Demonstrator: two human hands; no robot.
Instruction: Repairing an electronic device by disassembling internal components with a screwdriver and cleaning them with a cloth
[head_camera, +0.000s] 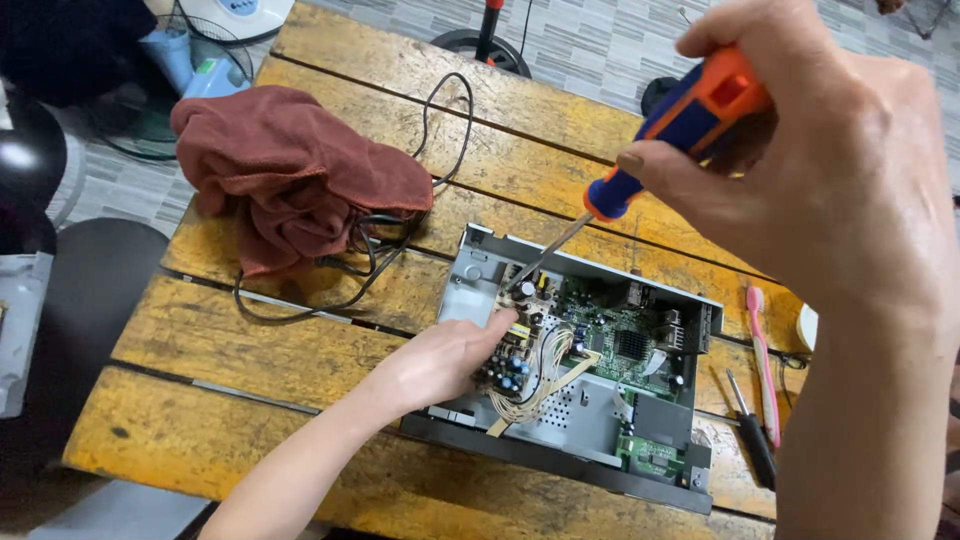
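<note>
Under right hand (830, 170), screwdriver (650, 150), circuit board (590, 335)

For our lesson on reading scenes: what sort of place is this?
Probably an informal home repair spot: an opened electronics box on a worn wooden table, a screwdriver in the right hand, a tiled floor.
</note>
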